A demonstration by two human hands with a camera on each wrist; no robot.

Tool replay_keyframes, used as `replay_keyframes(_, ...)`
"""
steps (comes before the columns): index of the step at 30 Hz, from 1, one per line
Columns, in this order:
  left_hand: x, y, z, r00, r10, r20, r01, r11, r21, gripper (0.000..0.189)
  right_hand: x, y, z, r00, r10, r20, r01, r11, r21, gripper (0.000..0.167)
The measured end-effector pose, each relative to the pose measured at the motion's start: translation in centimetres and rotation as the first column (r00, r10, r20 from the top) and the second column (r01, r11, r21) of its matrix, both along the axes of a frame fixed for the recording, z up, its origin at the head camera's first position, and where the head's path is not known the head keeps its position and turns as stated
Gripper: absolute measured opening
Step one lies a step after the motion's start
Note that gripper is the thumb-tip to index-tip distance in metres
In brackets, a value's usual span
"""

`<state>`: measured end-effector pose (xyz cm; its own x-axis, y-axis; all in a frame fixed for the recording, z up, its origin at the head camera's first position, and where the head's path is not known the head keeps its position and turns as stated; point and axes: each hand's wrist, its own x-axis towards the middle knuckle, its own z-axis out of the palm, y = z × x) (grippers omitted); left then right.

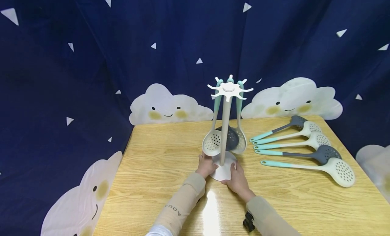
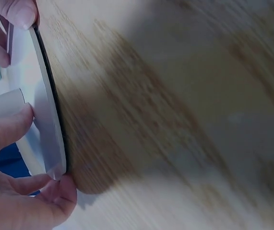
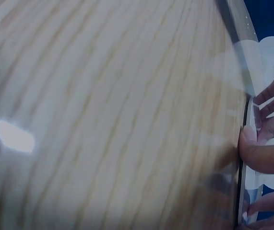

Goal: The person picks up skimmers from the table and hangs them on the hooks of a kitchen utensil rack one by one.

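A white utensil stand (image 1: 225, 127) with a round base (image 1: 224, 173) and a star-shaped hook top (image 1: 228, 88) stands upright on the table. My left hand (image 1: 206, 165) grips the base at its left side, thumb above and fingers at the rim in the left wrist view. At the front right, my right hand (image 1: 238, 181) holds the rim between thumb and fingers. From the back hooks hang a white skimmer (image 1: 210, 148), a dark grey slotted utensil (image 1: 232, 141) partly behind the pole, and another white skimmer (image 1: 242, 146), all with mint handles.
Several slotted utensils lie in a row on the right of the wooden table (image 1: 158, 154), including a white slotted turner (image 1: 342, 171) and a dark grey one (image 1: 327, 154). Their handles point toward the stand. A dark blue curtain (image 1: 170, 22) with clouds hangs behind.
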<state>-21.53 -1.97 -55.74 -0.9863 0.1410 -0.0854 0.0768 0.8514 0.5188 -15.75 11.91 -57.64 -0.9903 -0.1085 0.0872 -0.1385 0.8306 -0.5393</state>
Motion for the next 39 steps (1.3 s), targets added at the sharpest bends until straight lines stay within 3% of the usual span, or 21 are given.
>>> replay_keyframes(6,0.3,0.1,0.4,0.999,0.018,0.029,-0.019,1.0,0.02,0.077,-0.2,0.3,0.5,0.999,0.025,-0.02,-0.025,1.0,-0.01,0.092)
replay_keyframes(16,0.9,0.3,0.4,0.999,0.034,0.003,-0.035,0.999,0.022,0.072,-1.1,1.3,0.0,0.995,0.087,0.049,-0.087,0.996,-0.015,0.093)
replay_keyframes(23,1.4,0.5,0.6,0.997,0.082,0.01,-0.083,0.993,0.087,0.076,-1.6,2.0,-0.3,0.989,0.139,0.052,-0.139,0.99,-0.003,0.093)
replay_keyframes(29,1.8,0.8,0.6,0.996,0.089,-0.022,-0.087,0.995,0.049,0.073,-1.8,2.3,-0.2,0.983,0.16,0.084,-0.16,0.987,-0.011,0.093)
replay_keyframes(33,1.5,0.8,-0.2,0.995,0.092,-0.049,-0.089,0.993,0.074,0.072,-1.9,2.5,-0.1,0.98,0.179,0.086,-0.178,0.984,-0.017,0.093)
replay_keyframes(34,1.1,0.7,-1.4,0.992,0.088,-0.086,-0.082,0.994,0.066,0.074,-2.0,2.6,-0.1,0.979,0.184,0.088,-0.182,0.983,-0.023,0.093)
replay_keyframes(39,0.4,0.7,-3.2,0.989,0.089,-0.121,-0.084,0.995,0.044,0.077,-2.3,2.8,0.0,0.974,0.206,0.091,-0.202,0.978,-0.045,0.094)
